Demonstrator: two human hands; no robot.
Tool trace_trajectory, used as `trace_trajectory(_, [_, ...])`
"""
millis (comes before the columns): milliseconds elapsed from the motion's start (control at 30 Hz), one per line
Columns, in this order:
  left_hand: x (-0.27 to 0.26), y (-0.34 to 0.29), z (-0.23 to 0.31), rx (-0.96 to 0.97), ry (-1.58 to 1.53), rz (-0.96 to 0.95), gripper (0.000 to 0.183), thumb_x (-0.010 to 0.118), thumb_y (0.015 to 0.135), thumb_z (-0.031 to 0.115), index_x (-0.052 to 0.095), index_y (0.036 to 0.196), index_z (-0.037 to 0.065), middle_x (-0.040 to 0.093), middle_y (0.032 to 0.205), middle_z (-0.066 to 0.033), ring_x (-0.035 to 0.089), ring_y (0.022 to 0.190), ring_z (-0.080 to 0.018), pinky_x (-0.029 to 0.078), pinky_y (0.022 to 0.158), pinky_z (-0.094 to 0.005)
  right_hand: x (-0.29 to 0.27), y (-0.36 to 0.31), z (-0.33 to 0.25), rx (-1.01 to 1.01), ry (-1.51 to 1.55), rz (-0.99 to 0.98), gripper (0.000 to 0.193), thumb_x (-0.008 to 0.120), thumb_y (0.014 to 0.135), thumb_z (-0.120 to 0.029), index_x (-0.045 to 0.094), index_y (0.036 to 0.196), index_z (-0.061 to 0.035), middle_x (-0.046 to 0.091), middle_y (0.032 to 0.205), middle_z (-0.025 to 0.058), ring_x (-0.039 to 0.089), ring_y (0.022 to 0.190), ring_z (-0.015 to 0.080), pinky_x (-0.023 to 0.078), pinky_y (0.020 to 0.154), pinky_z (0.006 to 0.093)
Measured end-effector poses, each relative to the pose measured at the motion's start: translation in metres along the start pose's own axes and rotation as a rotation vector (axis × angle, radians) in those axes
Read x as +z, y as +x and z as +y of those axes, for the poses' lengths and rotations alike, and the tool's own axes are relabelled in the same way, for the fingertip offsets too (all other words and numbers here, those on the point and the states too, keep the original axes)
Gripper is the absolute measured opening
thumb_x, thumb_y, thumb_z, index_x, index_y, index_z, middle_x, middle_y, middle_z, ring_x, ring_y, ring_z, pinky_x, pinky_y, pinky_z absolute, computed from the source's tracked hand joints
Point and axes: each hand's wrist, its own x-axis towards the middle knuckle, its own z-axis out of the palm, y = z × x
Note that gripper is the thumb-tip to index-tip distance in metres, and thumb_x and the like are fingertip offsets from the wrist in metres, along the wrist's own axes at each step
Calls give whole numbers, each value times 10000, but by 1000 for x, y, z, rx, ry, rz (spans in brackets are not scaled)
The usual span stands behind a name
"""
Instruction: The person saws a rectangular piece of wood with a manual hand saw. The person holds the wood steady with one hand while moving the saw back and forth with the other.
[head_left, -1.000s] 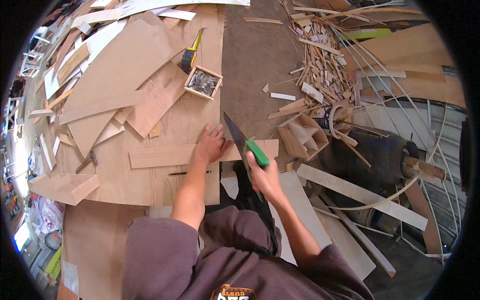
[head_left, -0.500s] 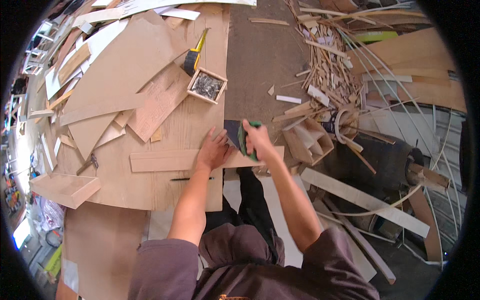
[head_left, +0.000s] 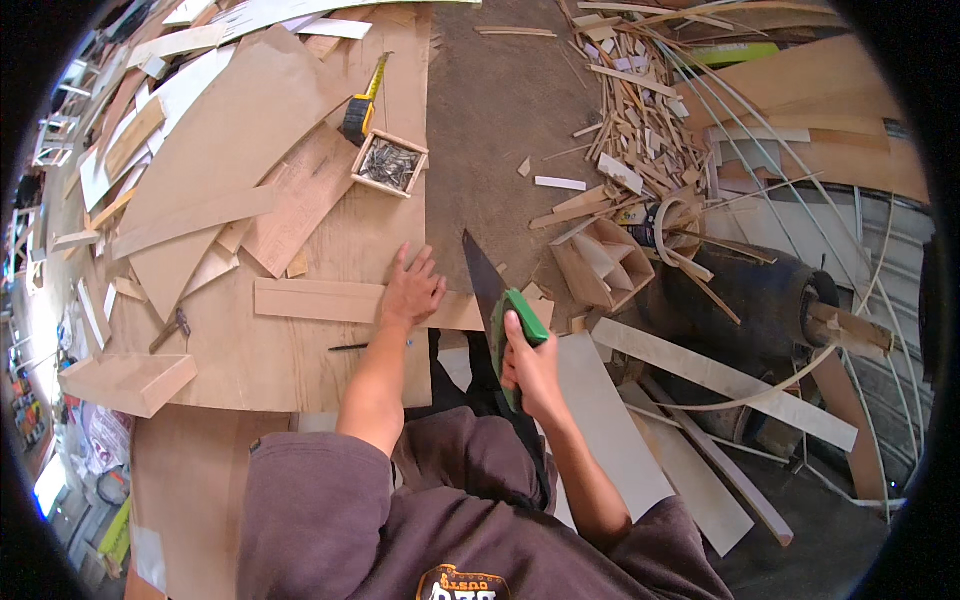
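A hand saw [head_left: 486, 275] with a green handle is gripped in my right hand [head_left: 531, 368], its dark blade pointing away from me. The blade crosses a narrow wooden board [head_left: 320, 300] just past the right edge of the plywood table [head_left: 300, 375]. On that board my left hand [head_left: 411, 288] lies flat with its fingers spread, pressing near the table edge. The board's right end sticks out beyond the tabletop. A dark pencil or pen [head_left: 350, 347] lies on the plywood beside my left forearm.
A yellow-black tape measure [head_left: 357, 118] and a small wooden box of nails [head_left: 390, 165] stand farther up the table. A hammer [head_left: 172, 330] and an open wooden box [head_left: 130, 383] are at the left. Offcuts [head_left: 630, 130] heap on the floor beside a wooden compartment box [head_left: 602, 265].
My right hand has drawn the saw back toward me, so more of the blade shows. The left hand stays on the board. The whole view has shifted slightly.
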Motion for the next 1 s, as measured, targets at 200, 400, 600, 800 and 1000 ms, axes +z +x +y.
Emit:
trace_trajectory(200, [-10,0,0,26,-48,87,445,460,1019,289,766,859,9,711,1180,-105,424,1433,-245,140,1272,-518,-26,-29,-23,58,19,-38,461,640,1026,-438,426,751,-135,320,564,-66,319,420,55,231,393,262])
trace_trajectory(400, [-6,1,3,44,-94,54,440,444,1018,263,761,862,-1,737,1067,-93,459,1408,-250,154,1283,-473,-3,2,3,-21,14,-43,456,655,1012,-454,436,773,-133,358,574,-63,328,417,57,242,389,261])
trace_trajectory(600, [0,-2,-3,38,-26,43,416,436,1011,234,750,879,-4,738,1046,-98,510,1367,-260,178,1278,-470,0,-35,-10,26,-8,-30,459,654,1013,-453,439,774,-126,359,571,-58,337,415,59,259,385,262])
trace_trajectory(800, [-5,2,-1,52,-29,7,421,424,1008,238,754,881,9,740,1038,-85,519,1358,-255,185,1272,-474,3,-30,-8,20,-20,-8,450,639,1028,-428,435,767,-123,362,579,-55,348,426,62,267,389,264])
trace_trajectory(1000, [-2,6,1,47,-48,-17,428,416,1013,241,756,886,15,738,1052,-83,518,1354,-249,194,1263,-481,-3,-31,-15,51,-15,-14,422,638,1032,-408,438,794,-123,343,574,-59,328,428,66,265,397,270])
